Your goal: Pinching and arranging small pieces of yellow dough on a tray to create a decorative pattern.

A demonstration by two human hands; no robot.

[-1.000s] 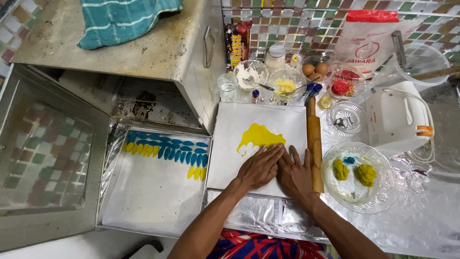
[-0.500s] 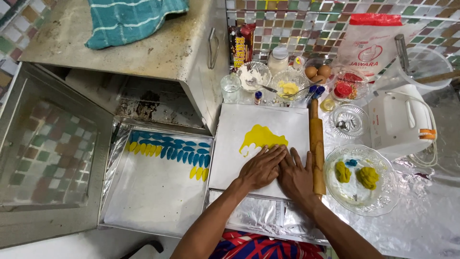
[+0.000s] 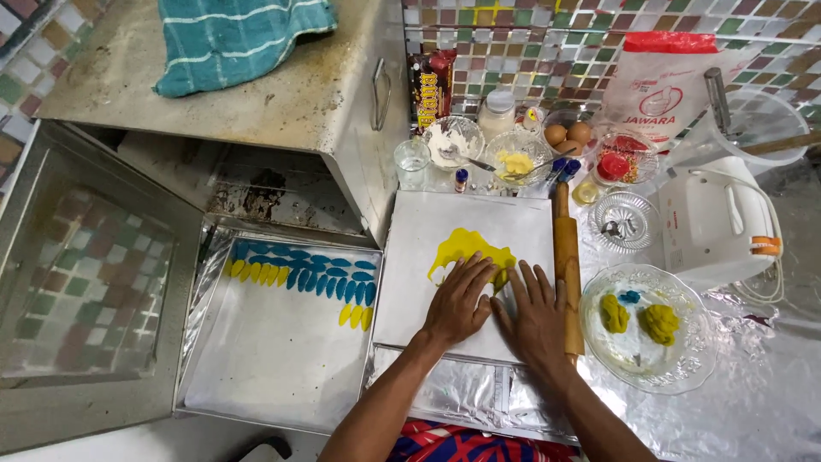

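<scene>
A foil-covered counter (image 3: pixel 753 402) runs under a wall of small coloured tiles, with an open oven (image 3: pixel 256 111) at the left; both hands lie flat on a white sheet (image 3: pixel 428 257), the left hand (image 3: pixel 457 304) and right hand (image 3: pixel 534 316) side by side, each grip spread wide and holding nothing; since a second ago they have slid up the sheet, and the fingertips now cover the lower edge of the yellow dough (image 3: pixel 466 248); judging by that, the pressing has reached the dough itself; a rolling pin (image 3: pixel 565 257) lies just right of the sheet.
</scene>
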